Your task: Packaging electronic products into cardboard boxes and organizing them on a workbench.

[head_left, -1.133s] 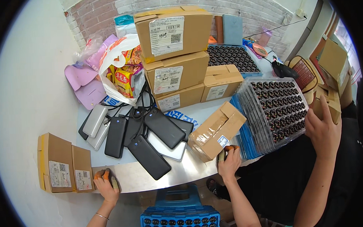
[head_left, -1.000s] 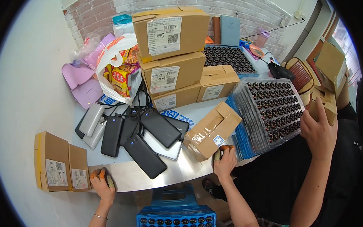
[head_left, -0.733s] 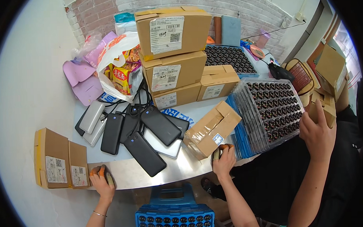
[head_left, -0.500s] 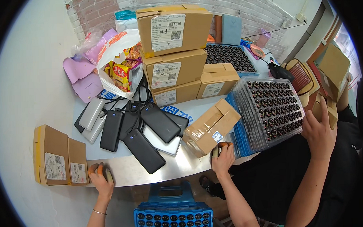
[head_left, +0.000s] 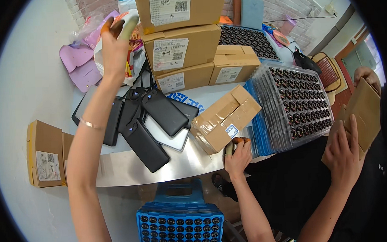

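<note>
My left hand (head_left: 115,53) is raised over the far left of the table, in front of the white plastic bag (head_left: 98,60) and left of the stacked cartons (head_left: 180,49). Orange-brown coverings are on its fingertips and a pale green one on the thumb; its fingers are apart and hold nothing. At the front edge of the table is my right hand (head_left: 238,157), its fingers curled in, with similar coverings. Whatever it may hold is hidden. Just beyond it lies a taped cardboard box (head_left: 225,120). Several black power banks (head_left: 165,112) and a white one (head_left: 170,138) lie between my arms.
Clear trays of black round parts (head_left: 301,104) stand at the right, and a blue tray (head_left: 180,226) of them sits below the table edge. Cardboard boxes (head_left: 47,156) stand at the left. Right of me another person's hand (head_left: 344,154) holds an opened carton (head_left: 364,115).
My left hand has gone from beside the left boxes up to the bag. My right hand stays near the taped box. The other person has raised the opened carton; the view has shifted a little.
</note>
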{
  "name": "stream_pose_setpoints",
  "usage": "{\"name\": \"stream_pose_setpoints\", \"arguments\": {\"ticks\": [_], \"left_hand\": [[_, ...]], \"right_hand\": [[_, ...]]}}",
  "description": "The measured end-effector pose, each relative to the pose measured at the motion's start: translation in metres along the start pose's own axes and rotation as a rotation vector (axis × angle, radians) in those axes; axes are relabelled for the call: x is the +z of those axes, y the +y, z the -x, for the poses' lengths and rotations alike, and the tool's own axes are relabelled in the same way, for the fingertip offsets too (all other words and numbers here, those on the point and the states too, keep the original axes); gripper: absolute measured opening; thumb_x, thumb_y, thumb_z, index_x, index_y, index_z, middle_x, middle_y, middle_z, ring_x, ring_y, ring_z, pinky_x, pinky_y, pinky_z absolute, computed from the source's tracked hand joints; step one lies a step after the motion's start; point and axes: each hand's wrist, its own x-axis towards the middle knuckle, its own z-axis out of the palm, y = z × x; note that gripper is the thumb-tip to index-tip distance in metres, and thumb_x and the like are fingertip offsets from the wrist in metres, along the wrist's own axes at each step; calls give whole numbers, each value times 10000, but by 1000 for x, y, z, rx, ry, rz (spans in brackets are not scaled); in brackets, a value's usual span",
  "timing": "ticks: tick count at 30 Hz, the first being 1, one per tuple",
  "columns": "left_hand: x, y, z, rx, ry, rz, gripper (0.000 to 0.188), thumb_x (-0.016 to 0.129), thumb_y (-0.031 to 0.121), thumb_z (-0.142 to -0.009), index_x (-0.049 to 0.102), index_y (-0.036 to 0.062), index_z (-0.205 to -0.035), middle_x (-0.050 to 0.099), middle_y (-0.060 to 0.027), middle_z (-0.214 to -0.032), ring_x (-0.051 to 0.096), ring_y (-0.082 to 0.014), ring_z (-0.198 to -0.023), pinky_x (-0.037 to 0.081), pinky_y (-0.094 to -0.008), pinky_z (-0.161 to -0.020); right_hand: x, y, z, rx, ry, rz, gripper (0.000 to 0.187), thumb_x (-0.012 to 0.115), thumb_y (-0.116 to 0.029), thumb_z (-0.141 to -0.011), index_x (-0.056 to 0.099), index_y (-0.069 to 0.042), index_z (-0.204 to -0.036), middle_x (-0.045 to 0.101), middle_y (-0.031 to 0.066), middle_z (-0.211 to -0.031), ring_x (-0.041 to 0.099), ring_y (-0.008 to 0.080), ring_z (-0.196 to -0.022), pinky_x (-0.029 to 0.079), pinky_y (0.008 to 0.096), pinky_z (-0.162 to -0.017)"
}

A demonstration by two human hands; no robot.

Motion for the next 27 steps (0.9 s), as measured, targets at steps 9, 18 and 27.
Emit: {"name": "stream_pose_setpoints", "arguments": {"ticks": [9, 18, 27], "left_hand": [[25, -10, -20, 121, -166, 20, 736, 704, 396, -887, 423, -40, -1408, 598, -112, -1251, 542, -156, -1138, 414, -280, -944], [35, 12, -30, 54, -269, 138, 765, 785, 295, -838, 407, -30, -1418, 610, -162, -1264, 568, -227, -1178, 434, -335, -1018], [34, 19, -33, 15, -316, 58, 598, 825, 249, -797, 577, -34, -1262, 673, -142, -1166, 636, -200, -1049, 498, -315, -925]], "right_hand": [[2, 3, 2, -8, -1, -37, 198, 624, -124, -818, 543, 2, -948, 508, 206, -1015, 530, 413, -938, 416, 482, -765], [3, 5, 4, -15, 14, -19, 195, 612, -148, -832, 545, 1, -939, 510, 207, -999, 528, 422, -917, 416, 484, -753], [-2, -2, -11, 44, -88, -78, 187, 630, -197, -876, 562, -33, -936, 529, 182, -1002, 553, 391, -916, 440, 479, -735]]}}
